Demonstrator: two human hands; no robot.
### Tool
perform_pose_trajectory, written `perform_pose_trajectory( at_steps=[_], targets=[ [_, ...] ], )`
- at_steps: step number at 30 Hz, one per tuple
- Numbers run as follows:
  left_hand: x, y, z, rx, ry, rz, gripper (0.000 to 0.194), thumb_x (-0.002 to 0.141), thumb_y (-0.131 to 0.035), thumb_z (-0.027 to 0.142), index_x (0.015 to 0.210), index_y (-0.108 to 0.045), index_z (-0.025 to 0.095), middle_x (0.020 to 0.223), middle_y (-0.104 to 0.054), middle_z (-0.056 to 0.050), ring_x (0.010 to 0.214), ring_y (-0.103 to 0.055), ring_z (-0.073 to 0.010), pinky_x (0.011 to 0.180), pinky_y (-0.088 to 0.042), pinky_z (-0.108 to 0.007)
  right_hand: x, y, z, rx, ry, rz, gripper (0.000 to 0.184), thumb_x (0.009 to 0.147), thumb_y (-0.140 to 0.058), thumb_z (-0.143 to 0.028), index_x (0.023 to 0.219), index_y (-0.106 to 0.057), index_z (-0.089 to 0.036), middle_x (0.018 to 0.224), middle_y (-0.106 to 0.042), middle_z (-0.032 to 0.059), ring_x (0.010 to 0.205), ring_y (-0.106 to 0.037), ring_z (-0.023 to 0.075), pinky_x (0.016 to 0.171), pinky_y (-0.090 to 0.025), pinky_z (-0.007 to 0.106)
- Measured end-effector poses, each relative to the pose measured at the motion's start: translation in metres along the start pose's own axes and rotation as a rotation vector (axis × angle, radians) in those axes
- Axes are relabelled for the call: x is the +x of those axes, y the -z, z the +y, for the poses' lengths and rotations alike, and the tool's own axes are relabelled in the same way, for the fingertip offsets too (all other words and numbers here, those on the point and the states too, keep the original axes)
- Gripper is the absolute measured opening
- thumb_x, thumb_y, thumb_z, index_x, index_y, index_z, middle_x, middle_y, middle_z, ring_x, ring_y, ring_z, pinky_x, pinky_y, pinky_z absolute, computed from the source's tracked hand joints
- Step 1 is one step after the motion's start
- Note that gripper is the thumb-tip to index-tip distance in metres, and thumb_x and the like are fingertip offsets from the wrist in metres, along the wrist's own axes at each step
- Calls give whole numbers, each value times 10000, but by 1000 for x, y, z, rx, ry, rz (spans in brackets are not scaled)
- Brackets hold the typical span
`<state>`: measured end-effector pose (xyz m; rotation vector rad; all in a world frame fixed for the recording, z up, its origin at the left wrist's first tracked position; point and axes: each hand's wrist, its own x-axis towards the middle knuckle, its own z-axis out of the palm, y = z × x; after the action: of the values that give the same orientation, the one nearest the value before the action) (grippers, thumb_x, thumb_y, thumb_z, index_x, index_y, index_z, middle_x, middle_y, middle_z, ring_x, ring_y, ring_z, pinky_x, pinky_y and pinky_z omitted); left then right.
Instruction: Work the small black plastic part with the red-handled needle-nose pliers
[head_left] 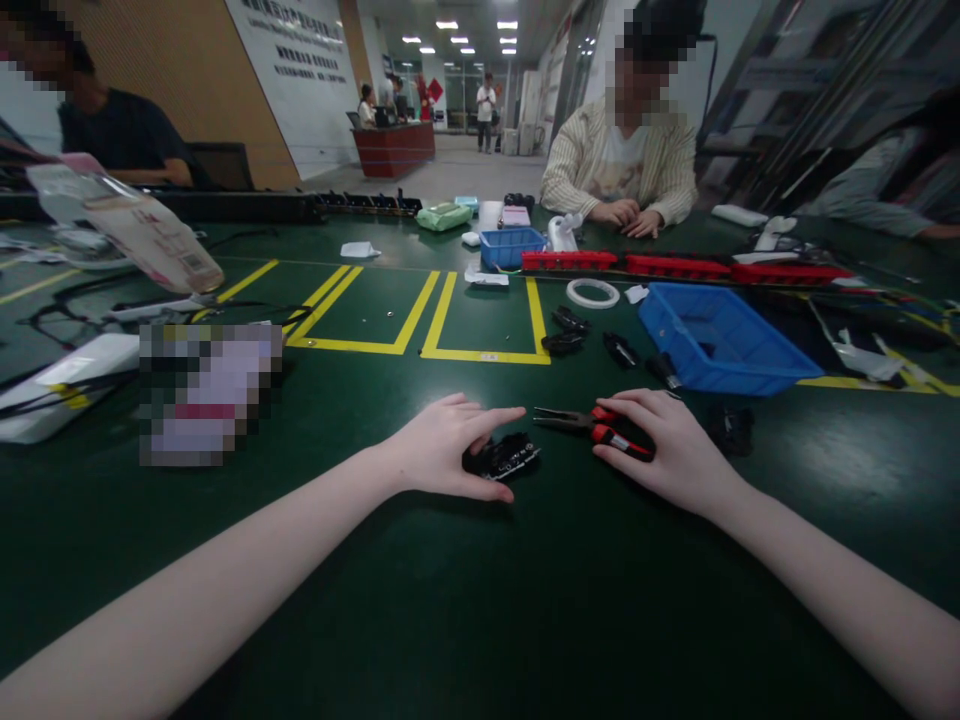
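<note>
My left hand [450,450] lies over the dark green table with thumb and index finger stretched apart. Between them rests a small black plastic part [506,458] with a silvery edge; a curled finger seems to touch it. My right hand [664,445] grips long-nose pliers [604,430] by their red and black handles. The jaws point left, towards my left index fingertip, and are apart from the black part. More black parts [566,330] lie beyond the pliers, and another black part [731,428] sits right of my right hand.
A blue bin [727,340] stands at the right, a smaller blue bin [512,247] farther back. Red strips [679,266] and a white tape roll [592,293] lie across the table. At left are a bottle [150,235] and a white box [71,385]. People sit opposite.
</note>
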<state>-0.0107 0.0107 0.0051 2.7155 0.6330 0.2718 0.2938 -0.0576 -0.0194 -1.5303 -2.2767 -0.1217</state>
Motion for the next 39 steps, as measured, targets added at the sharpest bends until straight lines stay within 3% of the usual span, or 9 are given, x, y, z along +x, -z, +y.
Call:
perform_pose_trajectory(
  at_steps=[4,7,14,19,24,29,35,39],
  targets=[
    [0,-1,-1,0,-45,16,823,770,-616,680,1371,-447,144,680,-595,29,655,-589,-179,743,-411,-324,-6,7,13,-23,-31,-56,728,809,-562,-617,1379,-435,-183,1346,-528,162,1241,-493,336,1037,-384,559],
    [-1,-2,-3,-6,-87,41,789,805,-563,687,1360,-452,137,650,-592,31,628,-589,-172,702,-407,-304,-11,16,24,-50,-73,-91,829,737,-578,-710,1364,-467,-179,1300,-567,175,1219,-507,382,1017,-377,609],
    [-7,-6,-6,-25,-210,221,647,866,-510,641,1272,-525,137,631,-603,29,581,-569,-145,666,-376,-303,-10,29,22,-22,-165,-218,690,719,-596,-710,1188,-580,-204,1174,-628,123,1117,-575,323,955,-459,541],
    [-6,-7,-6,-98,-217,311,531,878,-522,609,1165,-587,167,748,-647,-13,653,-581,-146,659,-380,-306,-11,28,20,-70,-100,-129,682,727,-639,-641,1235,-533,-199,1166,-643,115,1104,-585,318,946,-465,543],
    [-4,-5,-10,-216,-178,225,687,799,-599,660,1327,-484,235,1127,-635,-82,976,-593,-227,822,-444,-342,-12,28,18,-82,-52,-18,733,774,-647,-526,1401,-407,-230,1253,-594,111,1150,-568,319,951,-478,527],
    [1,-1,-11,-285,-177,68,913,740,-646,686,1456,-300,237,1442,-463,-125,1239,-491,-309,1009,-419,-414,-10,30,6,28,-104,189,760,798,-652,-399,1474,-317,-314,1349,-511,83,1166,-560,323,939,-514,494],
    [5,-1,-8,-220,-192,-75,940,760,-679,606,1489,-248,199,1507,-396,-121,1330,-418,-311,1107,-330,-438,-10,27,-15,338,-157,425,966,669,-785,-337,1479,-263,-408,1313,-486,77,1182,-517,364,847,-521,528],
    [5,0,-6,-180,-169,-83,835,802,-659,578,1451,-335,163,1440,-475,-129,1267,-475,-292,1088,-335,-420,-9,25,-26,524,-338,366,950,643,-798,-394,1459,-311,-417,1267,-520,57,1190,-525,343,896,-515,512]
  ],
)
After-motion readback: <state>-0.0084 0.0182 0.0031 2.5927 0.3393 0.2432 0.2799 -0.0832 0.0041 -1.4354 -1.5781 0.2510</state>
